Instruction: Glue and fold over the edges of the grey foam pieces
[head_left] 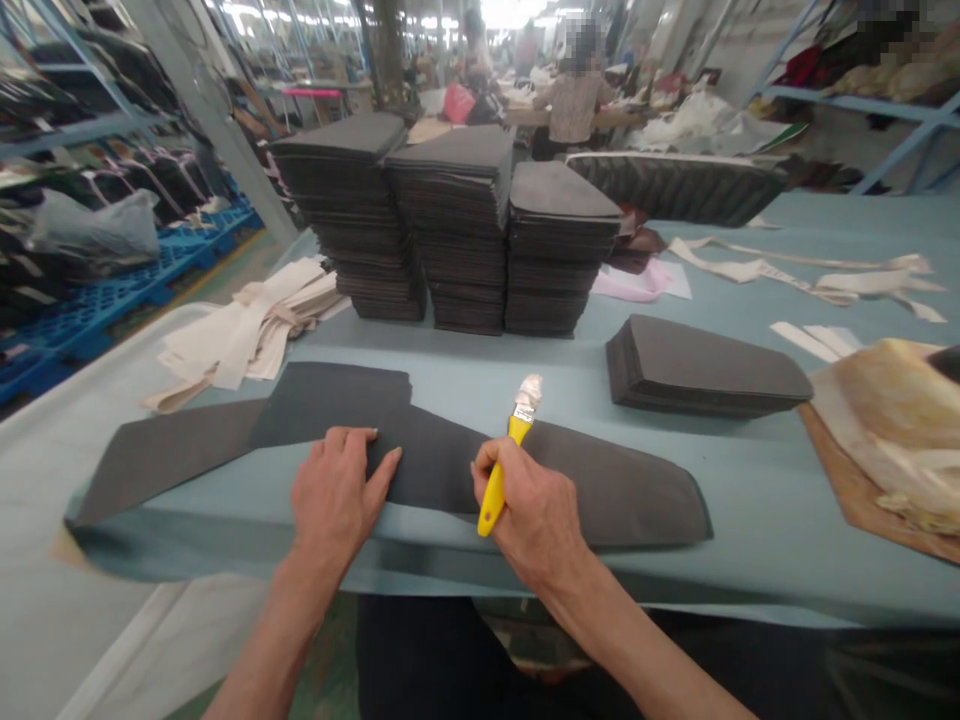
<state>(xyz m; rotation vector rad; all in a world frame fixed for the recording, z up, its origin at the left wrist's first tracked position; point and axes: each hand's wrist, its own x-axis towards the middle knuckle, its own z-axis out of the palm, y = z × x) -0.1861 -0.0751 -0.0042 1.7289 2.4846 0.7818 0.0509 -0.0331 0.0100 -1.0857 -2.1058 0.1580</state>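
My right hand [531, 500] is closed round the yellow handle of a paintbrush [517, 430]. The brush points away from me, its bristles coated in a whitish paste. Beneath it lie dark grey flat sheets: a long tapered panel [630, 485] on the right and overlapping pieces to the left, among them a squarish dark panel [330, 400] and a narrower panel [165, 450]. My left hand [337, 490] rests on the near edge of the middle panels, thumb apart from the fingers. My right hand's lower edge hides part of the panel under it.
Tall stacks of dark panels [450, 230] stand at the back of the blue-green table [450, 350]. A lower stack [705, 365] sits to the right, beside a yellowish wrapped container [885, 430] on a brown board. Cream strips [247, 330] lie left. Beyond, a person [574, 105] sits.
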